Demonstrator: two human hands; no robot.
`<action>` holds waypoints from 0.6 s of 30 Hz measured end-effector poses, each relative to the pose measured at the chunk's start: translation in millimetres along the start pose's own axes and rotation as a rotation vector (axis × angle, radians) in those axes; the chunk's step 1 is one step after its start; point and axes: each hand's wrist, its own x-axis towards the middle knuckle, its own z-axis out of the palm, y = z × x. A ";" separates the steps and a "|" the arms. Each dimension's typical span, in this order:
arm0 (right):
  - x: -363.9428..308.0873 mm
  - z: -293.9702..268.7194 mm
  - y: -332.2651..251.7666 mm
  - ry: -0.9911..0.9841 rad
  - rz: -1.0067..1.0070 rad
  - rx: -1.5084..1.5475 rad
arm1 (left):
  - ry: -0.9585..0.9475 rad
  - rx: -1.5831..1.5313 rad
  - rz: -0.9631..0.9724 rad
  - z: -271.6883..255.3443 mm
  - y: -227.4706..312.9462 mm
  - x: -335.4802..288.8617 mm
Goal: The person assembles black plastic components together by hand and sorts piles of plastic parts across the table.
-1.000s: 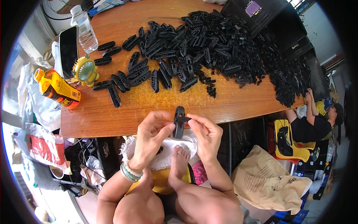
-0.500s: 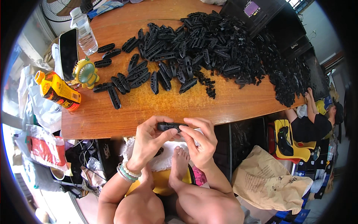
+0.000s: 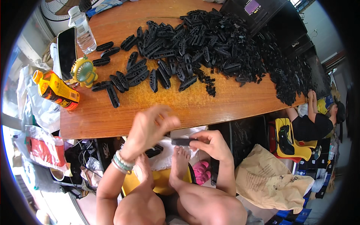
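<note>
The slim black part [image 3: 181, 142] is over the near edge of the table [image 3: 225, 107], above the white cloth [image 3: 167, 159] by my feet. My right hand [image 3: 213, 145] grips its right end between thumb and fingers, so the part points left, lying nearly level. My left hand [image 3: 150, 125] is up and to the left of it, apart from the part, blurred, with thumb and fingers loosely spread. Beyond my hands, loose black pieces [image 3: 164, 77] lie on the table, joining a large heap [image 3: 225, 41] that spreads to the far right, below a black crate [image 3: 258, 15]. On the left side stand a yellow toy-like fan [image 3: 83, 71], an orange-capped bottle [image 3: 58, 90], a phone [image 3: 67, 52] and a clear bottle [image 3: 83, 33]. Near right, a brown paper bag [image 3: 272, 180] leans low; farther right another person [image 3: 313, 127] sits by the table.
</note>
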 end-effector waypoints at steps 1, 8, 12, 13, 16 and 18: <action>-5.0 -10.7 -4.2 -0.003 -0.042 -0.307 | 0.142 0.172 0.038 3.3 -7.8 17.5; 34.8 15.0 -28.7 0.399 -0.495 -0.424 | 0.289 0.714 -0.020 -16.5 -39.0 69.5; 99.3 5.2 -33.7 0.597 -0.844 -0.851 | 0.372 0.570 -0.053 -15.0 -41.5 57.3; 108.6 2.1 -33.5 0.603 -0.885 -0.960 | 0.379 0.531 -0.006 -13.8 -40.9 51.1; 122.8 -3.0 -30.7 0.572 -0.892 -1.006 | 0.380 0.482 0.052 -10.9 -42.5 37.7; 126.0 -0.9 -32.9 0.587 -0.941 -1.011 | 0.418 -0.031 -0.122 -11.3 -38.6 31.3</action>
